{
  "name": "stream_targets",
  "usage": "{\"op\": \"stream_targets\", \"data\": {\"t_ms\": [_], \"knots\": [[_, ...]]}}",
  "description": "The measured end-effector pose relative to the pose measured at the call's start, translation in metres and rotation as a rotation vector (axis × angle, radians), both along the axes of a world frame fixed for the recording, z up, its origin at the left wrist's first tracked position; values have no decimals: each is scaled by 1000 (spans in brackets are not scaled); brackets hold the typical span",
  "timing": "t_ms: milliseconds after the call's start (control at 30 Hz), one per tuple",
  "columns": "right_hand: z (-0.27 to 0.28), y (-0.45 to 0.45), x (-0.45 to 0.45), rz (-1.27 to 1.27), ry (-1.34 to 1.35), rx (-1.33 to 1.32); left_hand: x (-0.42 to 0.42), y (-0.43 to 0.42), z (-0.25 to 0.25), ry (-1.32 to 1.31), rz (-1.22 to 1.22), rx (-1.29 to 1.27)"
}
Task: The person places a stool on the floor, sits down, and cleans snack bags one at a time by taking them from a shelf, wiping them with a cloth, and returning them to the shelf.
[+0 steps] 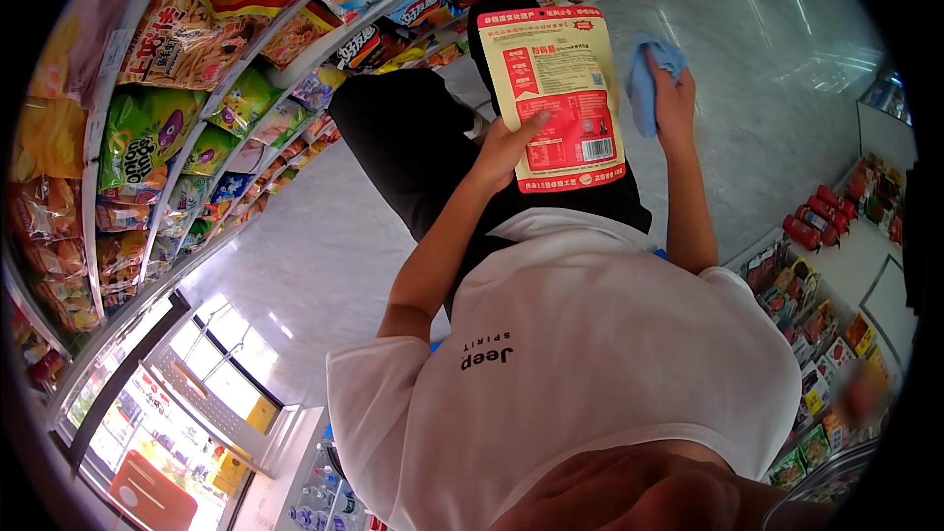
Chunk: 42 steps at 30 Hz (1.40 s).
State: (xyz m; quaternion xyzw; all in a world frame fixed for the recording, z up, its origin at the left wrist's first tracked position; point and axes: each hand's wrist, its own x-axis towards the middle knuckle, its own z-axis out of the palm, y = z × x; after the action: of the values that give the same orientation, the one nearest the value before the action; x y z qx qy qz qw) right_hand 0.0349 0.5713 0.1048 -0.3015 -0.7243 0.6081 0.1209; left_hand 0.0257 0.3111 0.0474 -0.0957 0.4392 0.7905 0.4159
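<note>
My left hand (506, 150) grips a red and cream snack pouch (559, 69) by its left side, the thumb lying across the front. Its printed side, with a barcode near the lower right, faces me. The pouch is upright over my lap. Off to the right, my right hand (673, 103) is closed around a light blue cloth (643, 88), which hangs bunched from the fingers. Cloth and pouch are apart. My black-trousered legs (398, 128) are bent behind the pouch.
Curved shelves (187, 192) packed with snack bags, including green bags (147, 138), run close along my left. Grey floor (737, 49) lies ahead. Several red fire extinguishers (818, 216) and a rack of small packets (821, 344) stand right. A bright glass doorway (147, 403) is at lower left.
</note>
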Motion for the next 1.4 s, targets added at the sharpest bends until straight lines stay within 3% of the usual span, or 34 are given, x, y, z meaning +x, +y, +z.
{"op": "stream_targets", "data": {"t_ms": [67, 167, 467, 833, 1067, 1167, 1400], "knots": [[-18, -11, -1, 352, 147, 424, 1, 1, 0, 29, -16, -35], [-22, -33, -6, 522, 126, 702, 2, 2, 4, 54, -17, -65], [-66, -31, -27, 360, 23, 662, 3, 2, 5, 84, 23, -63], [-104, -5, -86, 445, -31, 926, 2, 3, 3, 86, 9, -60], [-84, -13, -104, 564, -82, 909, 4, 2, 4, 78, 24, -58], [-89, -19, -102, 557, 81, 929, 4, 2, 4, 81, 30, -60], [-81, -41, -106, 656, 127, 937, 5, 0, 4, 61, 24, -50]]}}
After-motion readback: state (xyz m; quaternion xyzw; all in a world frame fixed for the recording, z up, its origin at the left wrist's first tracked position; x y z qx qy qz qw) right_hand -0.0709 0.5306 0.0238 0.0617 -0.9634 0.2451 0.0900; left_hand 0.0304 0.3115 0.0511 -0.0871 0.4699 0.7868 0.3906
